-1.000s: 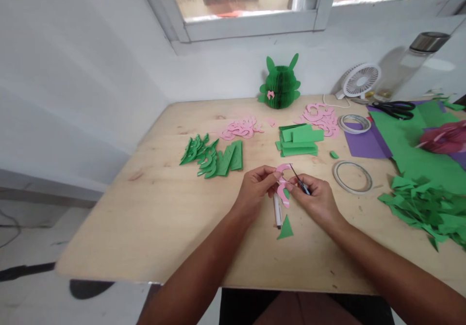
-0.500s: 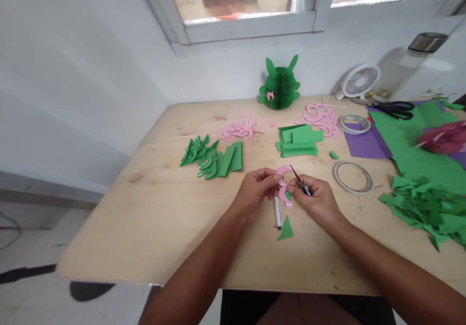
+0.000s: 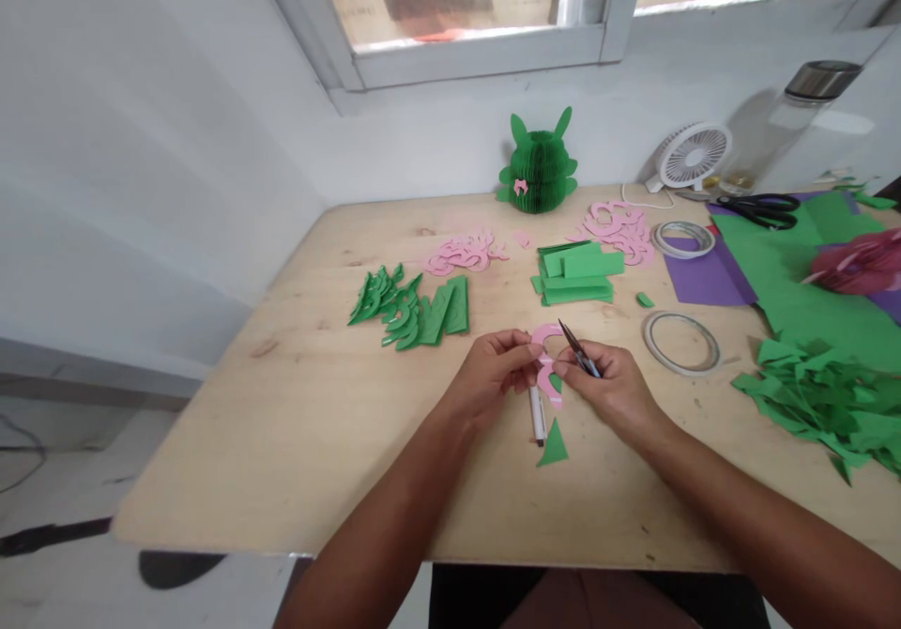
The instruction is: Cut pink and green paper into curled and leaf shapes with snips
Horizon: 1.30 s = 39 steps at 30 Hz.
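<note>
Change since 1 s ago slight: the scissors (image 3: 581, 355) have been turned a little in the right hand (image 3: 612, 385), so that more of the blade faces is shown; whether the blades are parted cannot be told. Pink paper piece (image 3: 546, 366) kept between the 2 hands, just above the table (image 3: 316, 441), its curved outline intact as far as seen. From this, a pause between cuts or an adjustment of angle might be judged.

Left hand (image 3: 501, 366): thumb and index closed in a pinch on the left edge of the pink piece; other fingers curled beneath, partly hidden. Right hand: scissors gripped with points angled up and leftward; thumb and index brought nearly together at the paper's right edge, firmness of that touch not shown.

A bit of green (image 3: 556, 383) is seen beside the pink piece's lower curve; whether joined to it cannot be told. White pen (image 3: 538, 418) and green triangle (image 3: 554, 443) laid near, below the hands. Beyond, green strips (image 3: 578, 272) stacked, with heaped pink cut-outs (image 3: 465, 251) farther left. No shift noted among these; work seems confined to the held paper
</note>
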Motion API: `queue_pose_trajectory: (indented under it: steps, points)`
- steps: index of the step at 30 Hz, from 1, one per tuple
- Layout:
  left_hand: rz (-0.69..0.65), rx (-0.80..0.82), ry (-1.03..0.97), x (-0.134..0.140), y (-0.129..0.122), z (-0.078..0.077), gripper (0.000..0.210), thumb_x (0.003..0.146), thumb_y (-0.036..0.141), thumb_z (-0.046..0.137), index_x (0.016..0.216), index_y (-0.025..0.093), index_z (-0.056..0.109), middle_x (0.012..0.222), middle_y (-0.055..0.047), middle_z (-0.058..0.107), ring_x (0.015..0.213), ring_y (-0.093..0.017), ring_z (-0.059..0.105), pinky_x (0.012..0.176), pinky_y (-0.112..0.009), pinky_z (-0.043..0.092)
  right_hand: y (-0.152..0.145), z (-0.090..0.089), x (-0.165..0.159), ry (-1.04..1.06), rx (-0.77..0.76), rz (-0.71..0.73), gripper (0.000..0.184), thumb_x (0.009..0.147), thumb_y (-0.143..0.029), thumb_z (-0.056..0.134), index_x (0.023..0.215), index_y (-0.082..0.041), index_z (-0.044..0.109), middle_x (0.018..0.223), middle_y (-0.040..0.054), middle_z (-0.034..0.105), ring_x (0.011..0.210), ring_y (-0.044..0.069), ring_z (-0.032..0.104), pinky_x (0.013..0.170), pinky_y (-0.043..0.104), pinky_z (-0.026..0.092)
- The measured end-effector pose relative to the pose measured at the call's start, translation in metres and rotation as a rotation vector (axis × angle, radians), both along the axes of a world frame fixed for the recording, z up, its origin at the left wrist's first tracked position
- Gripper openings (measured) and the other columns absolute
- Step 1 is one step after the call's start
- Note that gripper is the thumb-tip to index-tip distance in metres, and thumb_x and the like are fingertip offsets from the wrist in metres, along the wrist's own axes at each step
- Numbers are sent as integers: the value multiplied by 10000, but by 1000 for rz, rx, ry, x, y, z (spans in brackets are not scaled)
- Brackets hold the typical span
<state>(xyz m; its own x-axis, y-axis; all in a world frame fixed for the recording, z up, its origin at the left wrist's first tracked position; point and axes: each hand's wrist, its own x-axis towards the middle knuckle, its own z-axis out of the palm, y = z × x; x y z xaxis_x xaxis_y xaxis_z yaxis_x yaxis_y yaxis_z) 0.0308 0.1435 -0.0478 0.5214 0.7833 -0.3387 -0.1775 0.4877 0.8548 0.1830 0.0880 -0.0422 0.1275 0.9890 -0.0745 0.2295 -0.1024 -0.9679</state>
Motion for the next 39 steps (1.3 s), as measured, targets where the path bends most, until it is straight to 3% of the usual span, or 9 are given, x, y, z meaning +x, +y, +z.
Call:
queue_pose_trajectory:
  steps: [34, 39]
  points:
    - [30, 100, 55, 3, -1, 5, 245, 636, 345, 727, 621, 137, 597, 475, 13, 548, 405, -55, 425, 419, -194, 284, 1, -4, 1, -26, -36, 7, 178, 712, -330, 601, 640, -167, 595, 576, -12, 480, 540, 119, 391, 492, 243, 321]
    - [38, 114, 63, 3, -1, 5, 262, 626, 358, 735, 616, 132, 602, 474, 15, 546, 406, -50, 416, 421, -194, 279, 1, -3, 1, 5, -23, 17, 189, 726, -344, 599, 669, -164, 609, 619, 7, 520, 582, 138, 447, 513, 250, 342]
